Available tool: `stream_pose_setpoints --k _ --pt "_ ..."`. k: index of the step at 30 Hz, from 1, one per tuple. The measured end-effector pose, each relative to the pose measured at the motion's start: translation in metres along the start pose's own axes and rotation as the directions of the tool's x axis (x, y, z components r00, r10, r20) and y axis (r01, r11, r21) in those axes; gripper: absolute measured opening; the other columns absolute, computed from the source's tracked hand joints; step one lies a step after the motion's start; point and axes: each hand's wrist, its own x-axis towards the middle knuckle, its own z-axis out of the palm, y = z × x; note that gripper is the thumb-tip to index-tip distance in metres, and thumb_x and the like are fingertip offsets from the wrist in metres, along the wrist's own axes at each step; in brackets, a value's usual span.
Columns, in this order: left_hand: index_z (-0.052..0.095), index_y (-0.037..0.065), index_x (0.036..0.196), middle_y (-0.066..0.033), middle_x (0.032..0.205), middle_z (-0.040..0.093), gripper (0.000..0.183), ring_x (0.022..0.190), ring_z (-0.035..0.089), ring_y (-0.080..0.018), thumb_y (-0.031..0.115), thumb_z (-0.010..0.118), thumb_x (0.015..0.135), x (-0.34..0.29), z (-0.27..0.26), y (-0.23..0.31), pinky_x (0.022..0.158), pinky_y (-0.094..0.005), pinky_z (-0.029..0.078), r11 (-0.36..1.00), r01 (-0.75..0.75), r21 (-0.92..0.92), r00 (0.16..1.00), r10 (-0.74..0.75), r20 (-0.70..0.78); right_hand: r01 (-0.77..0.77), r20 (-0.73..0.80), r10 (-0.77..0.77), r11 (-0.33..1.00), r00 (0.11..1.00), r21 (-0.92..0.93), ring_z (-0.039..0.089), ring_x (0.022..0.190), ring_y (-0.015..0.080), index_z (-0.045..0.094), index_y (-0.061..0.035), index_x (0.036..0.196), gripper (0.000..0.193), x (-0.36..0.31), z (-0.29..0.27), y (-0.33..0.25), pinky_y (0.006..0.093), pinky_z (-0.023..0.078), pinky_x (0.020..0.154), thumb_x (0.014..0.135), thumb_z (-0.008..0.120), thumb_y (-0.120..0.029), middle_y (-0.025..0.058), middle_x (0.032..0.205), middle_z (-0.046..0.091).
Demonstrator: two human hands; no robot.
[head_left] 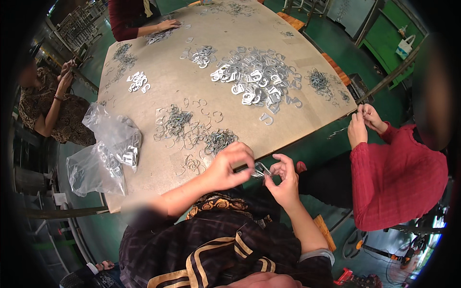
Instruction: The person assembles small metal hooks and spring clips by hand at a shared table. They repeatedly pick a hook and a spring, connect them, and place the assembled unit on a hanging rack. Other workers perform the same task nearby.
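Just off the table's near edge, a few shiny silver metal pieces (pixel 259 171) are between my two hands. They look like carabiner hooks, though their exact shape is hard to make out. My right hand (pixel 284 182) is closed on them, thumb and forefinger at their right end. My left hand (pixel 230 165) has curled, slightly blurred fingers close to their left end; what it grips, if anything, is hidden. Beyond my left hand lie a dense heap of bent wire pieces (pixel 220 139) and a looser wire heap (pixel 176 120).
A large pile of silver C-shaped hooks (pixel 259 79) covers mid-table (pixel 163 81). A clear plastic bag (pixel 108 144) with silver pieces stands at the left edge. A person in red (pixel 398 177) works at right; two others are at the left and far left side.
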Motion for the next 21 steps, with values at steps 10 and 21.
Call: stream_pose_setpoints --k 10,21 --pt "0.063 0.006 0.082 -0.0090 0.101 0.061 0.015 0.096 0.054 -0.0252 0.006 0.072 0.071 0.000 0.035 0.001 0.087 -0.0372 0.039 0.985 -0.110 0.132 0.994 0.113 -0.012 0.043 -0.012 -0.045 0.992 0.999 -0.119 0.061 0.073 0.0155 0.045 -0.0044 0.126 0.062 -0.001 -0.005 -0.009 0.0294 0.051 0.072 0.070 0.067 0.011 0.0056 0.079 0.058" --pt "0.058 0.008 0.085 -0.0067 0.098 0.065 0.016 0.098 0.058 -0.0259 0.004 0.067 0.073 0.001 0.043 -0.006 0.089 -0.0388 0.040 0.974 -0.090 0.207 0.995 0.097 -0.021 0.052 0.013 -0.051 0.994 0.999 -0.097 0.060 0.074 0.0149 0.044 -0.0036 0.127 0.062 0.001 -0.007 -0.005 0.0294 0.051 0.072 0.071 0.067 0.010 0.0055 0.079 0.058"
